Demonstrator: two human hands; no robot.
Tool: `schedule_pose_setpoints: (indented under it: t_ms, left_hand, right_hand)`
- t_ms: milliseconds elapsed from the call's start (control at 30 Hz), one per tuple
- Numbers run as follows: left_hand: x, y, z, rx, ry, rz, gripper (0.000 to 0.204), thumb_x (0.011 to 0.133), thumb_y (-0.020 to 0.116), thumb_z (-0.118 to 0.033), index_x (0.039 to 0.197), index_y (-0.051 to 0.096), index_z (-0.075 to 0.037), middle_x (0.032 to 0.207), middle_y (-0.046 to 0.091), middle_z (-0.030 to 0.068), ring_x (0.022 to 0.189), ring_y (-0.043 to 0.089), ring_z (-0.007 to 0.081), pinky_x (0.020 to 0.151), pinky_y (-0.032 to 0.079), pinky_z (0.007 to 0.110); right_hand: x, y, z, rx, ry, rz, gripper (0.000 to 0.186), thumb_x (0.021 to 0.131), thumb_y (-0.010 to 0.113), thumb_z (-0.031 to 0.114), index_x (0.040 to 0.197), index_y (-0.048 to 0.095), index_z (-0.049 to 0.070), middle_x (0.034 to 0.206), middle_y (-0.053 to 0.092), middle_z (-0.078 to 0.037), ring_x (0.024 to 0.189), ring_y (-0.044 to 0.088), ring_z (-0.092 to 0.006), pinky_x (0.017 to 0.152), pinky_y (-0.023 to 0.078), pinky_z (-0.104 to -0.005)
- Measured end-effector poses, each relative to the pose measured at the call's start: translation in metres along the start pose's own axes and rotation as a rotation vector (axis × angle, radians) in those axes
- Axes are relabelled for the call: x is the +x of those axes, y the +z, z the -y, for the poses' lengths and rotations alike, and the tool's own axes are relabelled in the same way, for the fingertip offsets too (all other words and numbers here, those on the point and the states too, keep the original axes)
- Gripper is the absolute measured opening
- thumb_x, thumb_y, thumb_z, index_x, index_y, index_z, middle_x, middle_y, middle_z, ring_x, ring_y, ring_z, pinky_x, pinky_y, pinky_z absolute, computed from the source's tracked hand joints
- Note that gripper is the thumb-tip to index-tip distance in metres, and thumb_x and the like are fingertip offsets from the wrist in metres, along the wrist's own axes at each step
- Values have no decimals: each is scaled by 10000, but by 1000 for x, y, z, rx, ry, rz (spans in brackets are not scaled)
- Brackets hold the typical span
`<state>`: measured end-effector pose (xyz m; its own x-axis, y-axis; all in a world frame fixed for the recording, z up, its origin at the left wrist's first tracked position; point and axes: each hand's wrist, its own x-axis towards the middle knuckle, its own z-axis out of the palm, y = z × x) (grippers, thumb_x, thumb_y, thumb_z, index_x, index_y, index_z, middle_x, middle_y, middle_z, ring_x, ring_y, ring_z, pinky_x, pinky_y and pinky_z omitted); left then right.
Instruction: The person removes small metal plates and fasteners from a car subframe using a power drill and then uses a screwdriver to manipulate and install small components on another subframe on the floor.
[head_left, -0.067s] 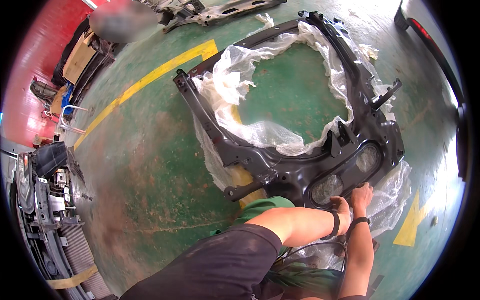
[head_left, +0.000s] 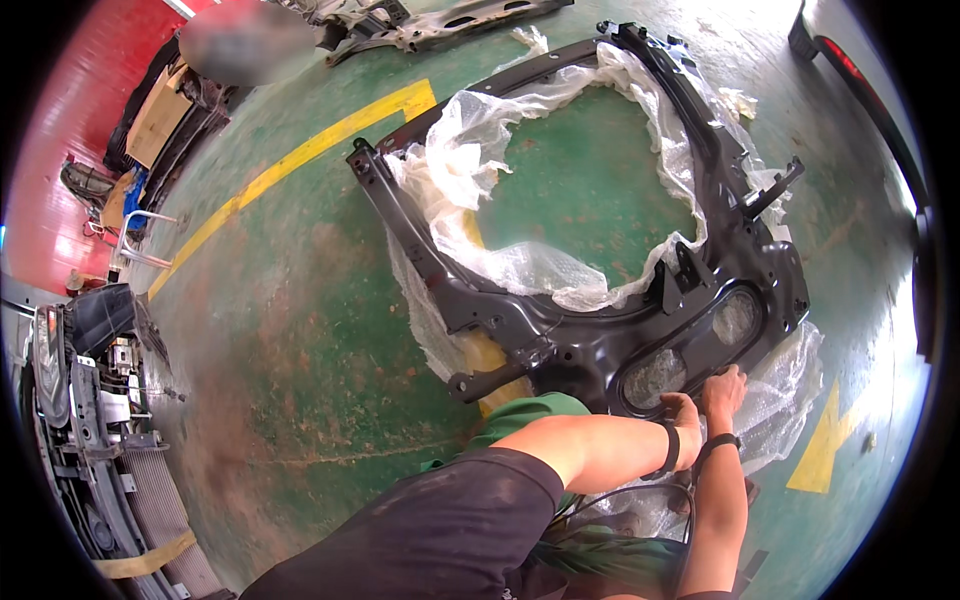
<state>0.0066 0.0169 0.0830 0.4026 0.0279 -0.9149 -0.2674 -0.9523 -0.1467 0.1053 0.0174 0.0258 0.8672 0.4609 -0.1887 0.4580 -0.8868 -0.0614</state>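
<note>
Right now you're leaning over a green painted floor (head_left: 310, 330), glossy toward the right and scuffed with brownish patches on the left. Lying on it just in front of you is a black metal frame (head_left: 600, 350), with a big rounded opening through which the green shows. Clear bubble wrap (head_left: 540, 270) bunches around that opening and spreads out past the frame's near right edge.

Your left hand (head_left: 682, 410) and your right hand (head_left: 727, 390) are side by side at the frame's near edge, close to the two round holes. The fingers of both look bent, but their tips are hidden, so I can't tell how wide they're parted or whether they have hold of anything. You've a dark band on each wrist.

Around you, a yellow line (head_left: 300, 165) runs slantwise across the floor at upper left, and a yellow arrowhead (head_left: 825, 445) is painted to your right. A red wall (head_left: 75, 130) bends along the far left, with a tan board (head_left: 158, 118) near it. Lower left, vehicle parts stand stacked, a finned panel (head_left: 160, 500) among them. Another metal part (head_left: 440, 30) lies beyond the frame, and a vehicle's red lamp (head_left: 843, 60) shows at upper right.
</note>
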Motion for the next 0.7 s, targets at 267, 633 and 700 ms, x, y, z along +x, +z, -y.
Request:
schedule_pose_setpoints:
  t_ms: [267,633,700]
  left_hand:
    - [2,1,-1,2,-7,16,491,847,607,-382,1305,565,-209,1418,474,32,1233,477,313,897,439,566]
    - [6,-2,-5,4,-14,24,486,851,601,-380,1304,564,-208,1419,473,28,1237,474,309,900,438,566]
    - [8,-3,-6,4,-15,27,485,851,600,-380,1304,564,-208,1419,472,27,1238,473,308,900,438,566]
  right_hand:
    - [-2,2,0,19,-20,-43,315,820,491,83,1107,544,-35,1151,568,-268,1097,533,-443,960,422,-480]
    - [-1,-3,3,-27,5,1,346,821,499,84,1146,517,-35,1178,557,-270,1119,527,-458,957,440,-498]
    - [-1,-3,4,-19,11,11,347,823,498,83,1150,516,-31,1189,553,-266,1125,525,-457,959,440,-499]
